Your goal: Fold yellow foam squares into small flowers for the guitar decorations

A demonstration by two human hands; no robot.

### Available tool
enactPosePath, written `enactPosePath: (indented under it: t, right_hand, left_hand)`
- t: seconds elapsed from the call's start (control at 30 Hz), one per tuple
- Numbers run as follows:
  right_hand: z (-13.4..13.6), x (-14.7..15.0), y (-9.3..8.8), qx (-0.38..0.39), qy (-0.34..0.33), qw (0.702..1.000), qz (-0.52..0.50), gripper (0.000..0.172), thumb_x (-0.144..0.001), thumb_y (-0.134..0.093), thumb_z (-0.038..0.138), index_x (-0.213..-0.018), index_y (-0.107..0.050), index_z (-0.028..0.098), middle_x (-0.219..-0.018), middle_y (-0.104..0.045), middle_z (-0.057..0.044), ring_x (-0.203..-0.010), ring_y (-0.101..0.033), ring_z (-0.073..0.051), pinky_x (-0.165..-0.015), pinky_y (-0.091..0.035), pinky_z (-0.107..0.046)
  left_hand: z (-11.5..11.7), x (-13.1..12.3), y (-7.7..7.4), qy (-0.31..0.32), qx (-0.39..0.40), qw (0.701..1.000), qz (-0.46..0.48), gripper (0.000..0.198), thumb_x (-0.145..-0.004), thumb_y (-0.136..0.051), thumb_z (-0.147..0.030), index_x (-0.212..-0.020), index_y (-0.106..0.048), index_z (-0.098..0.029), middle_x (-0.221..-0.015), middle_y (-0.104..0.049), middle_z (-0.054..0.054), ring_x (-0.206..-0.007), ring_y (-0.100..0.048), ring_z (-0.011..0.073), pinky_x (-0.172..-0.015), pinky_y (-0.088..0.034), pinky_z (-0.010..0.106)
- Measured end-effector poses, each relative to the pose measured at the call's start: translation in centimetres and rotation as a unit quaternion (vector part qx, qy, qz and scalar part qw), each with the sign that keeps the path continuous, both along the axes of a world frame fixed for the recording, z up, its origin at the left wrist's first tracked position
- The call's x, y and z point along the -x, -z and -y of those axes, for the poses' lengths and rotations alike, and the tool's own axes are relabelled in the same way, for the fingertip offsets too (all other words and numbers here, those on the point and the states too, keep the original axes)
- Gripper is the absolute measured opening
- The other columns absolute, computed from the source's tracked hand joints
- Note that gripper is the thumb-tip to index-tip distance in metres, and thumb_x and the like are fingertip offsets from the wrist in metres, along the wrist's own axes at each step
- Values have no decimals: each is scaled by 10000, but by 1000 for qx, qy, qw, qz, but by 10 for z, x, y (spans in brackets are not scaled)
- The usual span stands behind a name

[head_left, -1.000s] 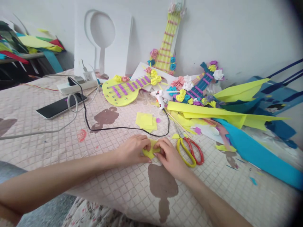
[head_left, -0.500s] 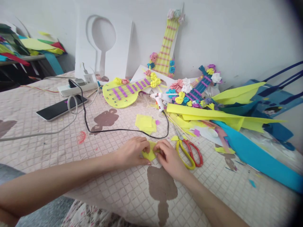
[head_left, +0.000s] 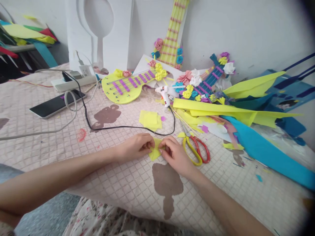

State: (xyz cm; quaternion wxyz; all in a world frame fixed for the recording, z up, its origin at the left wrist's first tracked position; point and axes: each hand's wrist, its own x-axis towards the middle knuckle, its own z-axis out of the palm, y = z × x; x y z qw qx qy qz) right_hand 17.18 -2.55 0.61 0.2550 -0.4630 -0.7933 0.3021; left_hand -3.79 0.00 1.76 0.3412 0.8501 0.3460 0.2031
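Between my two hands a small yellow paper square (head_left: 155, 153) lies over the tablecloth, one corner toward me. My left hand (head_left: 139, 146) has its fingers curled and pinches the square's left side. On the opposite side, the bent fingers of my right hand (head_left: 173, 152) close on its right edge. Fingertips partly cover the upper part of the paper. Scissors (head_left: 195, 149) with one yellow and one red handle lie just right of my right hand. Beyond my hands is a small stack of yellow paper squares (head_left: 150, 119).
A white glue gun (head_left: 166, 98) trails a black cord (head_left: 123, 127) across the table. Behind it are a yellow paper guitar (head_left: 123, 88) and a blue one (head_left: 209, 80) with paper flowers. Blue paper (head_left: 265, 150) lies right; a phone (head_left: 57, 103) and power strip (head_left: 71, 83) sit left.
The view has tipped downward, so the scene sits higher in the picture. My left fingers have drawn together on the paper's left side; my right hand keeps its hold.
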Motion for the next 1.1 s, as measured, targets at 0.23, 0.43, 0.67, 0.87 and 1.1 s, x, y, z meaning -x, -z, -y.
enactPosePath:
  t: [0.23,0.43,0.67,0.87,1.1]
  right_hand:
    - [2,2,0,-1,0,1000,8,99,-804,-585,150,-873,-543,207,-923,-509,-16,-652,-489,-107,-622,-441,-264]
    - [3,4,2,-7,6,1000,16,97,-804,-582,159,-876,-548,214,-938,-514,-18,-664,-504,-113,-631,-450,-274]
    - [3,7,1,-19,14,999,29,48,-831,-554,168,-842,-528,206,-913,-509,-17,-717,-508,-129,-643,-423,-276]
    - [2,8,3,-28,25,998,45,65,-821,-556,152,-799,-523,203,-898,-507,-14,-705,-505,-126,-620,-403,-268]
    - [3,9,3,-27,27,998,44,74,-820,-539,141,-792,-515,205,-894,-495,-11,-689,-503,-122,-618,-412,-269]
  left_hand:
    - [2,-1,5,-26,-3,1000,1,192,-705,-605,-147,-893,-565,-149,-809,-552,6,-669,-497,104,-601,-406,214]
    - [3,-2,2,-16,-17,1000,-7,146,-715,-600,-132,-854,-557,-143,-815,-548,16,-689,-499,109,-600,-401,207]
    - [1,0,0,10,-14,1000,-15,49,-796,-521,-149,-798,-567,-131,-801,-526,23,-648,-474,95,-591,-389,209]
    - [2,-5,0,-11,-33,999,-22,83,-765,-490,-83,-732,-546,-134,-734,-504,1,-640,-458,97,-598,-372,212]
    - [3,-6,3,-25,-56,998,-17,90,-768,-482,-84,-721,-534,-140,-722,-506,1,-635,-460,98,-593,-369,212]
